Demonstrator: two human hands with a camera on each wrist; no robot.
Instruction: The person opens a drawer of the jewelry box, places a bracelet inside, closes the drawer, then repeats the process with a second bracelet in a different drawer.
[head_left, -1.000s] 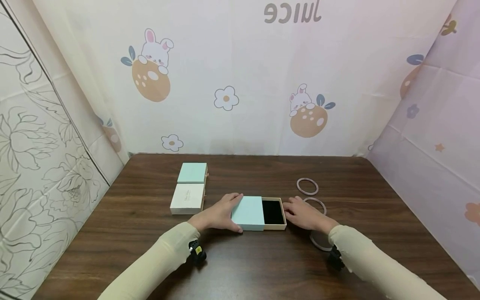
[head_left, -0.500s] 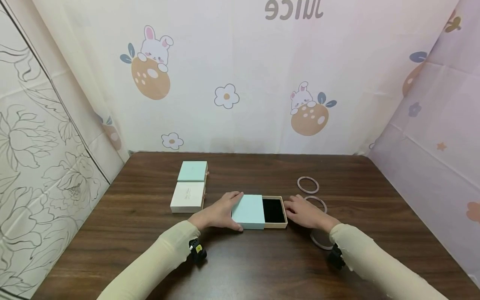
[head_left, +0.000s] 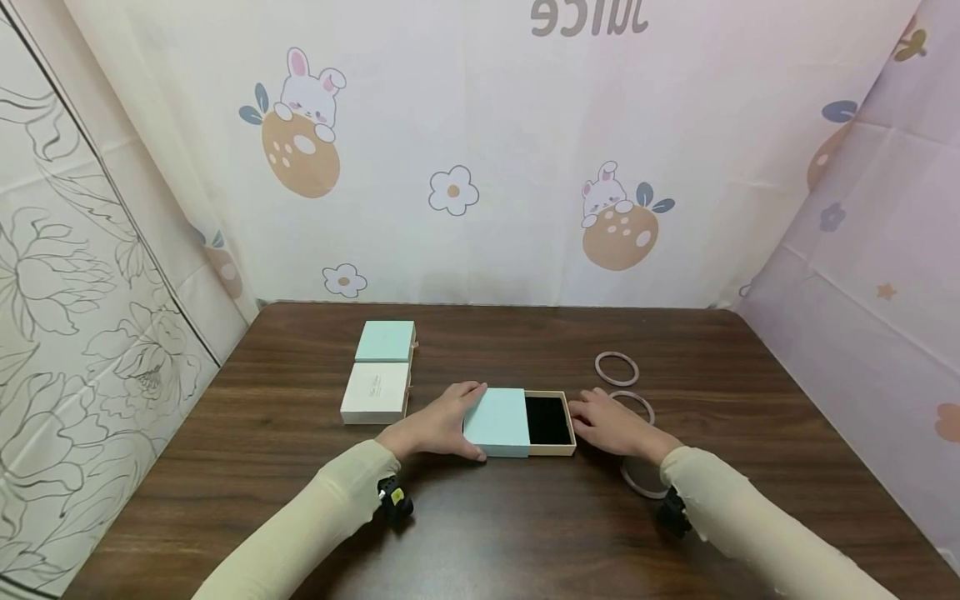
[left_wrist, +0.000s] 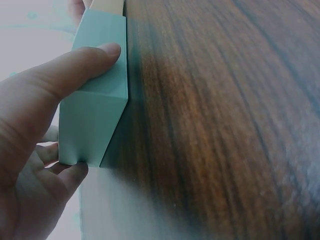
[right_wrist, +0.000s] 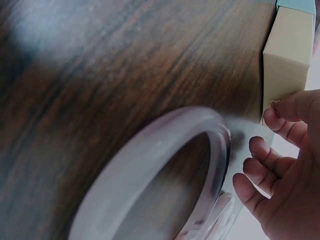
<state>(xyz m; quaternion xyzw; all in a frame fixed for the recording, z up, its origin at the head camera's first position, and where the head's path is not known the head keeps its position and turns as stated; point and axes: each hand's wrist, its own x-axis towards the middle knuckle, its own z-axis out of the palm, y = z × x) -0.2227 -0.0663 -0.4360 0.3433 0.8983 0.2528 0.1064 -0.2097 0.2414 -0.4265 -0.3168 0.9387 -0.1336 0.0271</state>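
Note:
A pale mint drawer box lies on the table with its cream inner drawer partly pulled out to the right, showing a black lining. My left hand grips the sleeve's left end; in the left wrist view the thumb lies along the near side, the other fingers round the end and far side. With thumb and forefinger my right hand pinches a small tab at the drawer's end, its other fingers loosely bent. Pale lilac bangles lie beside and partly under that hand.
To the left, a second mint box sits behind a white box with print on top. Another bangle lies behind the right hand, and one more ring shows below the right wrist. Printed curtains border the dark wooden table.
The head view has tilted down slightly, so everything sits a little higher in it. Both hands keep their hold, and the drawer's opening looks almost the same.

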